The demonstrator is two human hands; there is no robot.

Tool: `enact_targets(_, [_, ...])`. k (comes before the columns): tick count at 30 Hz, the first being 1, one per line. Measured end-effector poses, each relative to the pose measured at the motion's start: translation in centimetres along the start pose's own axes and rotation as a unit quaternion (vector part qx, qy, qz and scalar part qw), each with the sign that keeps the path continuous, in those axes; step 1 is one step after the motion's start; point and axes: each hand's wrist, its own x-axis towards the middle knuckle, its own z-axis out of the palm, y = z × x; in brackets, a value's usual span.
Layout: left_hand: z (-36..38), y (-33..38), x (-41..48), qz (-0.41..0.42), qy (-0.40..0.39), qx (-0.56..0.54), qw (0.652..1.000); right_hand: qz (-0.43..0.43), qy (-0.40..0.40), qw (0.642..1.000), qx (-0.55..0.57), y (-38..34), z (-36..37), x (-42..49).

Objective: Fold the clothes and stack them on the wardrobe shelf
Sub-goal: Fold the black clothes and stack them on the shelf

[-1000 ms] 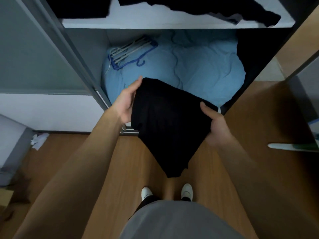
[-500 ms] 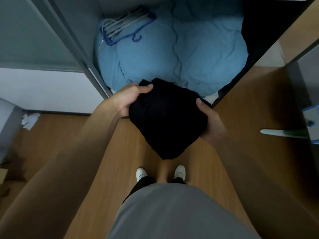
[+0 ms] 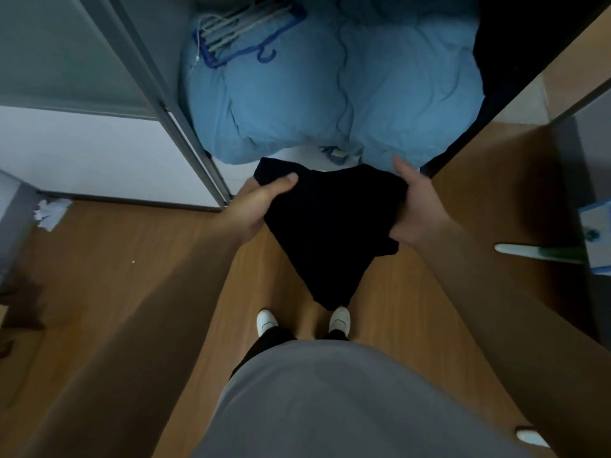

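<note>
Both hands hold a soft black cloth above the wood floor. Left hand pinches its 10 o'clock corner; right hand grips its 2 o'clock edge. A puffy blue blanket sits at 12 o'clock.

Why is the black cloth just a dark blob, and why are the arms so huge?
Head view: dim light swallows the folds of the black garment; the wide-angle lens stretches the forearms near the edges; the left hand and right hand gripping it look fairly sharp.
</note>
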Motion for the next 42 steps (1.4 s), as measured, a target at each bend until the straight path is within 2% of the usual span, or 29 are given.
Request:
enact_targets(2, [0.8, 1.1, 0.2, 0.006, -0.003, -0.057, 0.998, -0.028, -0.017, 0.999, 0.004, -0.9, -0.8, -0.1])
enact_targets(4, [1.4, 1.9, 0.4, -0.003, -0.014, -0.107, 0.994, -0.037, -0.031, 0.998, -0.050, -0.4, -1.2, 0.0])
enact_targets(7, [1.3, 2.5, 0.5, -0.031, -0.049, -0.142, 0.988, -0.058, 0.018, 0.990, -0.130, 1.6, -1.5, 0.7])
enact_targets(10, [0.0, 1.6, -0.2, -0.059, -0.094, -0.074, 0.991, -0.060, 0.044, 0.990, -0.121, 2.2, -1.3, 1.2])
enact_targets(12, [-0.5, 0.9, -0.3, -0.050, -0.088, -0.002, 0.995, -0.044, 0.051, 0.991, -0.112, 1.9, -0.8, 1.6])
enact_targets(16, [-0.4, 2.1, 0.9, 0.028, 0.034, 0.061, 0.997, -0.003, 0.074, 0.994, -0.084, 1.1, 0.2, 2.3])
enact_targets(18, [-0.4, 2.9, 1.6, 0.042, 0.064, 0.107, 0.991, -0.007, 0.082, 0.990, -0.118, 1.1, 0.5, 2.5])
enact_targets(21, [-1.5, 2.8, 2.1, 0.017, -0.002, 0.088, 0.996, 0.016, 0.083, 0.985, -0.151, 1.5, 1.1, 2.8])
enact_targets(23, [-3.2, 2.0, 2.1, -0.009, -0.051, 0.037, 0.998, 0.061, 0.091, 0.989, -0.102, 1.7, 1.6, 3.1])
enact_targets(25, [-4.5, 1.1, 1.8, -0.029, -0.045, 0.045, 0.998, 0.101, 0.092, 0.989, -0.064, 1.8, 2.2, 3.4])
enact_targets(28, [-5.2, -0.1, 1.7, -0.015, 0.016, 0.073, 0.997, 0.116, 0.100, 0.984, -0.091, 2.0, 2.0, 4.2])
enact_targets(31, [-4.9, 0.2, 2.1, 0.015, 0.078, 0.054, 0.995, 0.084, 0.105, 0.983, -0.123, 2.3, 1.4, 4.7])
enact_targets(33, [-4.4, 0.5, 2.2, 0.022, 0.106, 0.061, 0.992, 0.033, 0.117, 0.976, -0.178, 2.4, 1.0, 5.1])
enact_targets(36, [-4.1, 0.6, 1.9, 0.032, 0.048, 0.057, 0.997, -0.087, 0.140, 0.960, -0.227, 2.3, 0.4, 5.4])
enact_targets(39, [-4.5, 0.8, 1.4, 0.044, -0.032, 0.072, 0.996, -0.120, 0.107, 0.971, -0.174, 2.0, -0.1, 5.1])
enact_targets(42, [-4.0, 1.2, 1.6, 0.056, 0.008, 0.135, 0.989, -0.127, 0.064, 0.970, -0.195, 2.2, -0.6, 4.8])
